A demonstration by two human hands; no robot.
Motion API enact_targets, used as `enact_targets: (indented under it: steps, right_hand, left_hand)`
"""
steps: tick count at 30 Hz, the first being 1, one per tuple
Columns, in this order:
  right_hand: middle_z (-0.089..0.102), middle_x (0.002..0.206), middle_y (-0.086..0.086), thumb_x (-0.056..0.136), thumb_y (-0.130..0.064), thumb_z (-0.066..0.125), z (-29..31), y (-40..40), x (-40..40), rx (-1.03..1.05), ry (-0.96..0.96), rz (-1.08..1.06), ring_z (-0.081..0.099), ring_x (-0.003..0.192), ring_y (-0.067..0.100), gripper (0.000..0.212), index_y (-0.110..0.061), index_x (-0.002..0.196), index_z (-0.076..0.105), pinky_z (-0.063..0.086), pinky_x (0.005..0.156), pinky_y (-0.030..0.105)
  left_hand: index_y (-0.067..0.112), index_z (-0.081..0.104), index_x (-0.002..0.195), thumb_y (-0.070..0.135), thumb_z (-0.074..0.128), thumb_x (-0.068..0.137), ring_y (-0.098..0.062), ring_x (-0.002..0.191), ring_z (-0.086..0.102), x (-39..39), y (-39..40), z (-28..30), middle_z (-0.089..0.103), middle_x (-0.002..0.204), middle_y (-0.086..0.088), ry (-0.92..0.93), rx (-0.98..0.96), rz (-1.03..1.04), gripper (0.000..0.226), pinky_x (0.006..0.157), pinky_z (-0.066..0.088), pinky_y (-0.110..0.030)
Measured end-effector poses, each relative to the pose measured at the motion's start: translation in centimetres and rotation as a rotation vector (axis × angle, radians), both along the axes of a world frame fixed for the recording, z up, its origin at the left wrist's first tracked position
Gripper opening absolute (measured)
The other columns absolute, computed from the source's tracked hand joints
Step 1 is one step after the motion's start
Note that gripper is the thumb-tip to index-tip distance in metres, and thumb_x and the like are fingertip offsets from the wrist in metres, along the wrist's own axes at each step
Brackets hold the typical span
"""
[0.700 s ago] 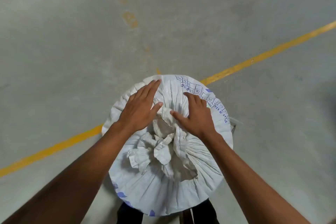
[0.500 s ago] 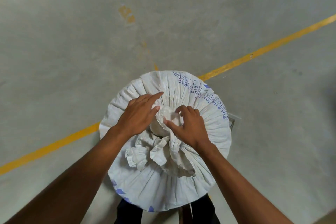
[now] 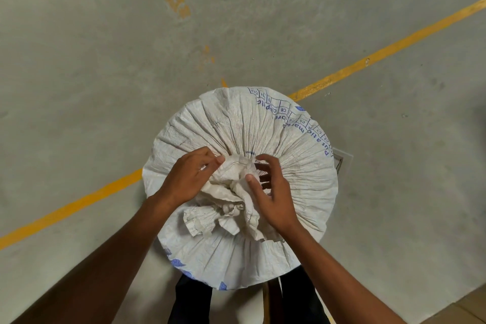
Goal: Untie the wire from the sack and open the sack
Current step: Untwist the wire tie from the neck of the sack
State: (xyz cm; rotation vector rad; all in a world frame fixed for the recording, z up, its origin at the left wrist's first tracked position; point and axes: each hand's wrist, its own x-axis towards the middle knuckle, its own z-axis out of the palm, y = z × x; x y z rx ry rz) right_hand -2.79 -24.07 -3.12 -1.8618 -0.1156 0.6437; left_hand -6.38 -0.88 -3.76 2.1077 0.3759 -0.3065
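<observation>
A white woven sack (image 3: pixel 236 126) sits at lower centre of the frame on grey floor (image 3: pixel 105 61). The left hand (image 3: pixel 188 179) pinches its gathered neck (image 3: pixel 236 174); the right hand (image 3: pixel 273 192), fingers spread, presses a thumb against that bunch. No wire can be made out.

We are looking down at a grey concrete floor (image 3: pixel 105 61) that is carrying everything here. A yellow painted line (image 3: pixel 381 53) is running slantwise across it, and worn orange paint marks (image 3: pixel 177 4) are fading toward the far side. A full white sack (image 3: pixel 236 124) is standing upright on the floor, covering the middle of the line. At its right edge a small flat frame (image 3: pixel 339 163) is peeking out; we cannot tell what it is.
</observation>
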Motion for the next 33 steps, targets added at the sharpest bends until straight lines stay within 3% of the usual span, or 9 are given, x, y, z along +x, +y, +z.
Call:
enact_targets:
  steps: [3,7,10,13,17,20,23,28,33]
  right_hand:
    - [0.063,0.129,-0.019,0.099,-0.052,0.061,0.4,-0.3,-0.5,-0.006,0.116,-0.033,0.064,0.115,-0.005,0.056,-0.041,0.149,0.037,0.051,0.089,0.014]
    - [0.057,0.13,-0.046,0.097,-0.073,0.043,0.5,0.1,-1.5,0.052,0.087,-0.015,0.055,0.123,-0.019,0.075,-0.032,0.159,0.034,0.044,0.099,0.01]
    - [0.067,0.105,0.009,0.096,-0.081,0.034,0.9,0.6,-2.6,0.088,0.013,-0.09,0.066,0.091,0.023,0.083,-0.025,0.157,0.04,0.051,0.081,0.037]
    - [0.058,0.099,0.008,0.1,-0.073,0.031,0.9,0.4,-3.4,0.049,-0.008,-0.138,0.061,0.083,0.022,0.076,-0.019,0.154,0.042,0.048,0.071,0.02]
    - [0.049,0.057,-0.006,0.105,-0.064,0.028,-0.6,-0.4,-4.3,-0.028,0.091,-0.195,0.045,0.053,0.004,0.051,-0.039,0.145,0.048,0.038,0.056,0.022]
    - [0.055,0.059,0.006,0.113,-0.037,0.043,-1.8,-1.0,-4.5,-0.031,0.112,-0.246,0.047,0.053,0.008,0.021,-0.033,0.131,0.054,0.04,0.055,0.027]
    - [0.067,0.07,-0.008,0.106,-0.009,0.06,-3.2,-1.0,-4.3,-0.084,0.116,-0.259,0.055,0.057,0.004,0.01,-0.018,0.108,0.064,0.044,0.057,0.021]
    - [0.073,0.07,-0.007,0.094,-0.008,0.074,-5.4,0.4,-2.7,-0.256,0.142,-0.263,0.069,0.064,0.005,0.02,-0.023,0.08,0.073,0.059,0.063,0.031]
    - [0.076,0.076,-0.003,0.089,-0.006,0.078,-6.7,1.1,-1.9,-0.346,0.092,-0.143,0.073,0.071,0.015,0.007,-0.009,0.085,0.082,0.062,0.074,0.036]
  left_hand:
    - [0.038,0.07,0.079,0.073,0.042,0.095,-0.004,0.086,0.069,-0.2,-1.1,-0.1,0.071,0.089,0.017,0.005,-0.086,0.016,0.048,0.081,0.055,-0.04]
    - [0.028,0.034,0.053,0.098,0.035,0.079,-0.01,0.053,0.038,0.3,-1.8,0.0,0.039,0.052,0.011,0.124,-0.204,0.079,0.074,0.065,0.036,-0.036]
    - [0.023,0.046,0.047,0.102,0.027,0.073,-0.027,0.068,0.064,0.4,-2.2,0.9,0.062,0.06,-0.001,0.211,-0.401,0.049,0.085,0.082,0.046,-0.039]
    - [0.009,0.052,0.046,0.098,0.014,0.08,-0.026,0.079,0.074,-0.4,-2.7,1.4,0.072,0.063,-0.011,0.306,-0.49,-0.102,0.102,0.093,0.049,-0.038]
    - [0.004,0.055,0.052,0.089,0.008,0.09,-0.022,0.065,0.071,-2.0,-3.0,0.5,0.068,0.059,-0.019,0.45,-0.434,-0.14,0.104,0.087,0.05,-0.039]
    - [0.017,0.053,0.046,0.08,0.022,0.098,-0.01,0.052,0.059,-2.4,-4.1,-0.6,0.061,0.049,0.004,0.412,-0.179,-0.049,0.086,0.073,0.05,-0.037]
    - [0.026,0.047,0.052,0.063,0.054,0.099,-0.008,0.049,0.046,-3.0,-5.7,-2.3,0.049,0.046,0.01,0.326,0.063,0.042,0.061,0.059,0.037,-0.034]
    - [0.031,0.078,0.095,0.044,0.073,0.093,-0.014,0.084,0.071,-4.1,-7.2,-4.3,0.076,0.085,0.007,0.331,0.077,0.307,0.014,0.075,0.056,-0.036]
    - [0.035,0.083,0.101,0.043,0.076,0.081,-0.009,0.091,0.073,-3.9,-7.5,-5.8,0.08,0.093,0.012,0.337,0.0,0.285,0.023,0.086,0.058,-0.03]
